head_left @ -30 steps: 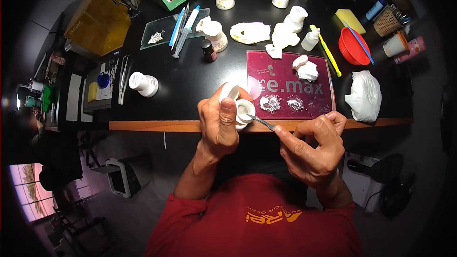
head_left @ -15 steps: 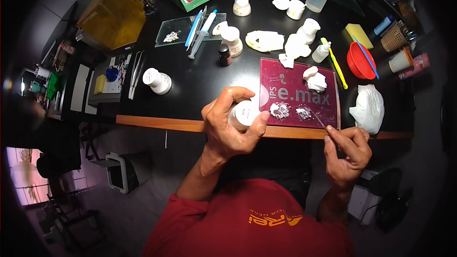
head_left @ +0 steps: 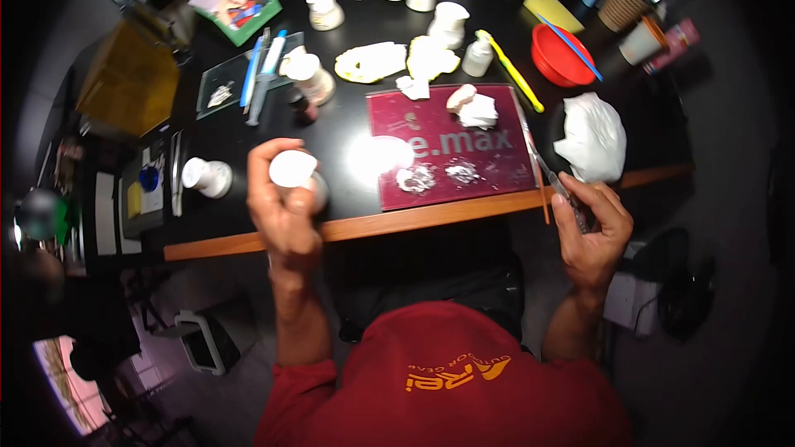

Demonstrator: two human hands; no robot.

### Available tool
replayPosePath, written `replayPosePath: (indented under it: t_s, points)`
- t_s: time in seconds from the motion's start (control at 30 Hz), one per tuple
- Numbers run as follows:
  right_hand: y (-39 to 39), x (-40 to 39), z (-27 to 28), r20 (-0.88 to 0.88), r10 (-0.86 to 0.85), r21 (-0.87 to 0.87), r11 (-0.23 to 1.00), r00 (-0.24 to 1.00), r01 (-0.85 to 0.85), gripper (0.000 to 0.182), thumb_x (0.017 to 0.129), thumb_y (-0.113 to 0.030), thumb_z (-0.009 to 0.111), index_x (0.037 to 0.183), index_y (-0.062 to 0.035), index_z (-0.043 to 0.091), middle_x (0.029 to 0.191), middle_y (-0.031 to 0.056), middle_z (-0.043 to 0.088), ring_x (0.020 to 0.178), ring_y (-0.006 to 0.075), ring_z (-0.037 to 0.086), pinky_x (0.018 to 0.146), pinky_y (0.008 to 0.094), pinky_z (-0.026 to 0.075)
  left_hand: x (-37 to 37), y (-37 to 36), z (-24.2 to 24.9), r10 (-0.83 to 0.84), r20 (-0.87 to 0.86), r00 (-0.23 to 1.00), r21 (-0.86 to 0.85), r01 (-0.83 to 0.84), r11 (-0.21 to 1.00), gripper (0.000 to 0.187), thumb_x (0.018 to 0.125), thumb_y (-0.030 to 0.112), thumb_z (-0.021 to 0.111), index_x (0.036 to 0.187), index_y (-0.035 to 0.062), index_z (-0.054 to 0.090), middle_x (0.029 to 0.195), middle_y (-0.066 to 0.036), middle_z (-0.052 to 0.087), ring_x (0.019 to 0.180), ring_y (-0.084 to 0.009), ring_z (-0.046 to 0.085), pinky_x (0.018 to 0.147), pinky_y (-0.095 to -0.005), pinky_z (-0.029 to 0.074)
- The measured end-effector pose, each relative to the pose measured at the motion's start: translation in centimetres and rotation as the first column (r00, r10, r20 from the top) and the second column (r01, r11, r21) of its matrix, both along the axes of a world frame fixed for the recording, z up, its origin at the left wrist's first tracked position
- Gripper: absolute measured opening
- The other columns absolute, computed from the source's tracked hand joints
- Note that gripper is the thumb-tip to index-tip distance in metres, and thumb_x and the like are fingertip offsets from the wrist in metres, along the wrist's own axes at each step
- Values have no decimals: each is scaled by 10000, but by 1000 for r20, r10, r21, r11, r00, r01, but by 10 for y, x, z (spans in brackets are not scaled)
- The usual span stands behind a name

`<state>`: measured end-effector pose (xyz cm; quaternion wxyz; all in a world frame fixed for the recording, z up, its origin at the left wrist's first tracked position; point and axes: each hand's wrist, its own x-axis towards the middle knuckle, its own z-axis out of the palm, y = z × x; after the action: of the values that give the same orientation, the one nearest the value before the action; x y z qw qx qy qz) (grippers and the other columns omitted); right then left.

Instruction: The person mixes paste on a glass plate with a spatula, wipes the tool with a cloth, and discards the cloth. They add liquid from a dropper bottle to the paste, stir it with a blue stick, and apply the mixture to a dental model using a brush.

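My left hand [head_left: 286, 207] is closed around a white-capped jar [head_left: 293, 169] at the table's front edge, left of the slab. The jar's body is partly hidden by my fingers. In my right hand [head_left: 598, 228] is a thin metal spatula [head_left: 548, 172], its blade pointing up and away over the slab's right edge. The maroon "e.max" slab [head_left: 447, 190] lies between my hands. On it are two small heaps of white powder, a left heap [head_left: 416, 180] and a right heap [head_left: 462, 172], and a crumpled white tissue [head_left: 477, 111].
Behind the slab stand a dropper bottle [head_left: 477, 58], several white jars and a yellow-handled tool [head_left: 517, 76]. A red bowl [head_left: 556, 62] and a white bundle [head_left: 593, 139] are to the right. Leftward are a capped jar [head_left: 207, 178], syringes [head_left: 265, 74] and a green bin [head_left: 257, 21].
My left hand has moved left with the jar, away from the slab. The spatula has lifted from beside the right powder heap and points more upward. The view has shifted too.
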<state>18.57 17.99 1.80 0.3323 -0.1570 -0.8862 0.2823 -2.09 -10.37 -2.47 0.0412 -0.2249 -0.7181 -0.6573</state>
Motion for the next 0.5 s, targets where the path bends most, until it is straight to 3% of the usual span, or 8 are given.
replayPosePath:
  t_s: [0.1, 0.2, 0.33, 0.5]
  points:
    - [12, 7, -8, 4, -62, -48, 997, 998, 62, 228, 830, -3, 805, 1058, -14, 800, 725, 37, 638, 645, 137, 537, 690, 302, 409, -10, -3, -8, 109, -67, 992, -59, -113, 992, 340, 1004, 92, 606, 1320, -25, 561, 1119, -132, 675, 1037, -180, 642, 935, -335, 523]
    - [18, 9, -12, 48, -78, -97, 992, 996, 83, 208, 843, -7, 797, 1050, -3, 802, 727, 26, 631, 623, 110, 483, 647, 283, 394, -8, 2, -8, 133, 25, 991, -78, -131, 988, 350, 1026, 60, 667, 1346, -24, 555, 1192, -160, 693, 1107, -193, 655, 994, -340, 526]
    - [19, 4, -18, 42, -10, -156, 988, 999, 17, 188, 858, -26, 788, 1043, 2, 800, 715, 29, 635, 609, 113, 489, 603, 294, 398, -8, 3, -9, 89, -38, 995, -176, -94, 980, 405, 996, 29, 715, 1363, -22, 552, 1279, -184, 694, 1139, -190, 659, 1016, -334, 526]
    - [20, -2, -21, 70, 30, -132, 991, 997, -21, 191, 855, -47, 793, 1042, -8, 802, 682, 16, 621, 590, 118, 503, 642, 297, 407, -5, 4, -3, 97, -31, 995, -235, -102, 967, 479, 963, 25, 746, 1395, -35, 547, 1351, -191, 671, 1196, -210, 646, 1063, -357, 497]
